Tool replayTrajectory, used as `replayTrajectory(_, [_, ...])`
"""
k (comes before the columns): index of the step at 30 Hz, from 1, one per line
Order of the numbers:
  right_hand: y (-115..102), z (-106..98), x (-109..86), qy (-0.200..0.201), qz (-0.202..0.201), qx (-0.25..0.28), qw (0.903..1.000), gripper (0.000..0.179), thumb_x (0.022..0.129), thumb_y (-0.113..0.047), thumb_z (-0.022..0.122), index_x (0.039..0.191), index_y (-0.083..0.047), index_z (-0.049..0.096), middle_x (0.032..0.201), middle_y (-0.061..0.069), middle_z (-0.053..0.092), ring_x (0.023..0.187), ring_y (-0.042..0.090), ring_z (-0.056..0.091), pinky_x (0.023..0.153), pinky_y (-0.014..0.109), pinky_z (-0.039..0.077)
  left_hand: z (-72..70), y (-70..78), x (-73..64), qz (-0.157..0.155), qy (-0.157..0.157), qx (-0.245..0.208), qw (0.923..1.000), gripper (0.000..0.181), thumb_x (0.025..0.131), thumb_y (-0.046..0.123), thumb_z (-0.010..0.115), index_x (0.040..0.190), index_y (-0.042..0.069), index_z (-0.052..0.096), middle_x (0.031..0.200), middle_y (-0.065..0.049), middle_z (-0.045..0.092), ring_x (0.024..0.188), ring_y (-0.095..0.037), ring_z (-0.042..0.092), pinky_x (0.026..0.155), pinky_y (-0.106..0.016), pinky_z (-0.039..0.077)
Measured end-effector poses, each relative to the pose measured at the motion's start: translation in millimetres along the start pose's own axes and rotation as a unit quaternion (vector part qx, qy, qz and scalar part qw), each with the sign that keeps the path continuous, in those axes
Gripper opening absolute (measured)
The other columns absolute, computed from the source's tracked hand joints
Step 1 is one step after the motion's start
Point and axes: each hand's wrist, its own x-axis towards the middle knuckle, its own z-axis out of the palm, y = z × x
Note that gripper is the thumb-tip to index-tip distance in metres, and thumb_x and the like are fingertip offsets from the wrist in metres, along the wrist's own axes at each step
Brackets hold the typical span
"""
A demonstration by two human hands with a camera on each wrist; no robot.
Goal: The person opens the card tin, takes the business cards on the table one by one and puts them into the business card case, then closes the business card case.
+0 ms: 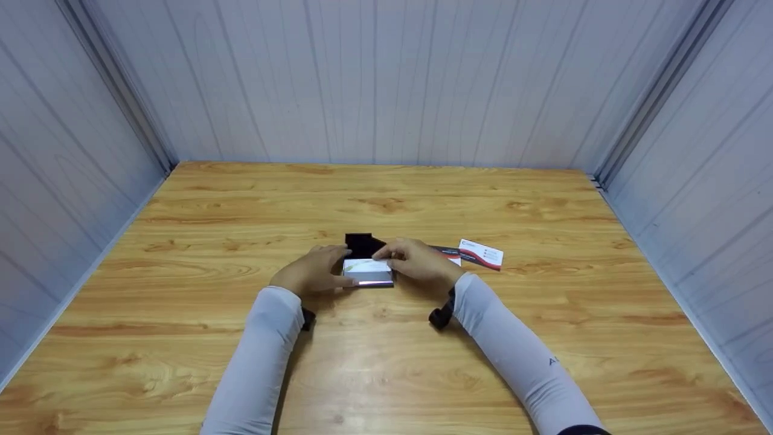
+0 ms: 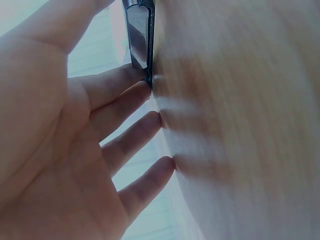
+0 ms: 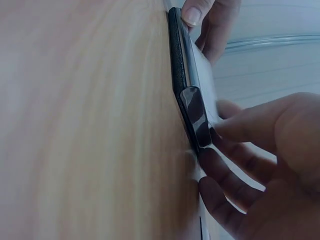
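Observation:
A business card case (image 1: 375, 278) lies opened on the table, its black lid (image 1: 360, 244) folded back on the far side. A white business card (image 1: 362, 266) with a faint printed pattern lies over the shiny metal tray. My left hand (image 1: 309, 269) holds the case at its left end, thumb on the near edge and fingertips at the side and back. With thumb and index finger, my right hand (image 1: 420, 263) pinches the far right edge of the card. Its other fingers (image 3: 227, 182) curl low beside the case, close to the table.
To the right of the case, partly behind my right hand, lie business cards (image 1: 481, 254) in white, red and black. The wood-patterned table (image 1: 374, 350) ends at a pale panel wall (image 1: 374, 84) at the back, with panels on both sides.

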Motion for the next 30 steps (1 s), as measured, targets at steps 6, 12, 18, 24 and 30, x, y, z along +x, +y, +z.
replayTrajectory(6, [-1.2, 0.8, -1.5, -0.007, -0.01, -0.004, 0.9999, 0.029, 0.102, -0.006, 0.055, 0.128, -0.011, 0.069, 0.123, 0.003, 0.066, 0.109, 0.016, 0.057, 0.096, 0.038, 0.048, -0.1, 1.1, -0.3, -0.004, -0.005, -0.004, 1.0, 0.085, 0.093, 0.053, 0.067, 0.159, 0.016, 0.03, 0.163, -0.011, 0.025, 0.151, -0.035, 0.015, 0.118, -0.057, 0.018])
replayTrajectory(12, [-3.7, 2.8, -2.6, -0.006, -0.037, -0.049, 0.9981, 0.029, 0.101, -0.004, 0.056, 0.127, -0.006, 0.07, 0.119, 0.01, 0.062, 0.11, 0.023, 0.057, 0.095, 0.04, 0.047, 0.5, 1.1, -0.4, -0.004, -0.007, -0.008, 0.9999, 0.084, 0.093, 0.053, 0.067, 0.159, 0.016, 0.03, 0.163, -0.01, 0.025, 0.15, -0.033, 0.017, 0.118, -0.056, 0.021])
replayTrajectory(18, [-5.7, 5.4, -1.5, -0.01, -0.06, -0.101, 0.993, 0.03, 0.101, -0.002, 0.054, 0.127, -0.003, 0.069, 0.119, 0.011, 0.064, 0.114, 0.025, 0.058, 0.098, 0.04, 0.047, 0.7, 0.3, 0.1, 0.004, -0.004, -0.012, 0.9999, 0.083, 0.094, 0.051, 0.068, 0.158, 0.014, 0.032, 0.162, -0.01, 0.027, 0.15, -0.034, 0.018, 0.118, -0.055, 0.022])
replayTrajectory(24, [-3.8, 4.3, -2.2, -0.015, -0.06, -0.097, 0.9934, 0.03, 0.102, -0.005, 0.055, 0.13, -0.003, 0.067, 0.123, 0.012, 0.063, 0.117, 0.024, 0.057, 0.1, 0.04, 0.046, 0.8, -0.1, 0.8, 0.007, -0.006, -0.002, 1.0, 0.082, 0.095, 0.05, 0.067, 0.158, 0.012, 0.032, 0.162, -0.012, 0.028, 0.15, -0.036, 0.018, 0.118, -0.055, 0.02])
replayTrajectory(30, [-1.5, -4.2, -7.7, -0.016, -0.028, -0.055, 0.9979, 0.033, 0.103, -0.01, 0.055, 0.136, -0.004, 0.061, 0.128, 0.012, 0.059, 0.116, 0.025, 0.057, 0.097, 0.04, 0.048, 0.4, 0.7, 1.2, -0.004, -0.007, -0.001, 1.0, 0.083, 0.094, 0.052, 0.067, 0.159, 0.015, 0.031, 0.163, -0.011, 0.026, 0.15, -0.037, 0.015, 0.118, -0.056, 0.019])
